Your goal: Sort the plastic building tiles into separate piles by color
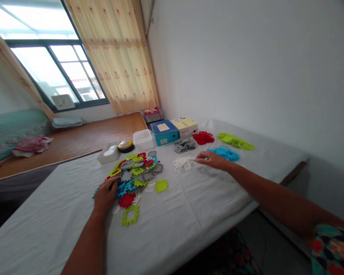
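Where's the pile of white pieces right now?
In the head view, the white pieces lie just left of the right hand, between the mixed pile and the blue pile, in front of the grey pile.

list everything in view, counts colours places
sheet: one, white, under everything
mixed pile: one, red green grey blue white, sheet centre
white pieces: one cluster, white, right of it
grey pile: one, grey, behind the white pieces
red pile: one, red, right of grey pile
blue pile: one, light blue, right of white pieces
green pile: one, lime, far right
blue box: one, blue, far edge
yellow-topped box: one, white and yellow, beside blue box
clear tub: one, see-through, left of blue box
round tin: one, black and yellow, left of tub
white tray: one, white, left of tin
left hand: one, bare, on mixed pile's left edge
right hand: one, bare, fingers at white pieces
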Demonstrator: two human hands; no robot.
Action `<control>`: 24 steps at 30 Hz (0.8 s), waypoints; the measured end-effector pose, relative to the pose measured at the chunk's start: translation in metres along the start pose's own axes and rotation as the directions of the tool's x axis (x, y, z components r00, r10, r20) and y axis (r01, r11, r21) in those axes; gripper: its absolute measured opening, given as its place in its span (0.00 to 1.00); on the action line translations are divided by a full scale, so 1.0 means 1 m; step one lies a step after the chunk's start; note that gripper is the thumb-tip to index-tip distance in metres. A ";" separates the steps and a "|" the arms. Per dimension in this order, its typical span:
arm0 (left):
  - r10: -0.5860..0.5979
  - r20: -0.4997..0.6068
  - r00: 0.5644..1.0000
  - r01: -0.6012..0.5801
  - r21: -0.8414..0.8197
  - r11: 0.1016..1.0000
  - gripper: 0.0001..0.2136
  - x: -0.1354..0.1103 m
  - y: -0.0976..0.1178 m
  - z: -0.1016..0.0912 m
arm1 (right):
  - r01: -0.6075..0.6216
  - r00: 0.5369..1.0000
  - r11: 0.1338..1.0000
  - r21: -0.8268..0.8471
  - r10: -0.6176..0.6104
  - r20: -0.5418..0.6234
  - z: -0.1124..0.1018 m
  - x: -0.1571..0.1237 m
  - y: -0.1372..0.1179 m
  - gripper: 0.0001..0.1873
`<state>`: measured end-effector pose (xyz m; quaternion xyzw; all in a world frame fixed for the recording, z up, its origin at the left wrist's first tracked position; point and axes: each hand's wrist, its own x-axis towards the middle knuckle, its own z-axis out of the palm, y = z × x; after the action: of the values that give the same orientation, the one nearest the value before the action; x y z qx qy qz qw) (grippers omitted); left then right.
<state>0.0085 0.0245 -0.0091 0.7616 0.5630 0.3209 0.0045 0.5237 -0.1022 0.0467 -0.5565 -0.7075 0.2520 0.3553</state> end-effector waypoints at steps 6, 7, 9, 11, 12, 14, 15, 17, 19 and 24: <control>-0.023 0.000 1.000 0.023 0.010 1.000 0.21 0.001 -0.002 0.000 | -0.446 0.701 0.874 -0.191 0.209 -0.682 -0.108 0.002 0.110 0.21; -0.021 0.004 1.000 0.021 0.006 1.000 0.21 0.002 -0.002 0.000 | -0.519 0.642 0.827 -0.219 0.208 -0.738 -0.121 -0.001 0.128 0.21; -0.019 0.011 1.000 0.019 0.000 1.000 0.21 0.002 -0.004 0.001 | -0.616 0.570 0.747 -0.250 0.203 -0.796 -0.139 -0.006 0.157 0.20; -0.021 0.013 1.000 0.021 -0.003 1.000 0.21 0.002 -0.007 0.002 | -0.670 0.552 0.691 -0.272 0.219 -0.804 -0.148 -0.011 0.176 0.21; -0.020 0.015 1.000 0.020 -0.006 1.000 0.21 0.002 -0.008 0.002 | -0.690 0.555 0.666 -0.283 0.236 -0.798 -0.149 -0.013 0.181 0.22; -0.016 0.018 1.000 0.017 -0.016 1.000 0.21 0.003 -0.010 0.003 | -0.723 0.569 0.619 -0.306 0.282 -0.773 -0.149 -0.013 0.184 0.24; -0.016 0.017 1.000 0.016 -0.021 1.000 0.21 0.003 -0.010 0.003 | -0.738 0.571 0.598 -0.313 0.304 -0.763 -0.149 -0.012 0.182 0.24; -0.020 0.009 1.000 0.020 -0.020 1.000 0.20 0.002 -0.009 0.003 | -0.753 0.567 0.574 -0.322 0.318 -0.760 -0.146 -0.007 0.174 0.25; -0.029 0.003 1.000 0.029 -0.010 1.000 0.20 0.001 -0.004 0.002 | -0.727 0.582 0.594 -0.346 0.265 -0.768 -0.139 0.003 0.159 0.24; -0.049 -0.002 0.999 0.049 0.007 0.999 0.18 -0.003 0.011 -0.001 | -0.284 0.822 0.793 -0.538 -0.087 -0.563 -0.079 0.038 0.094 0.20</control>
<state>0.0171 0.0176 -0.0050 0.7473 0.5826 0.3193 0.0095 0.6383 -0.0442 0.0333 -0.7261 -0.5823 -0.1410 0.3373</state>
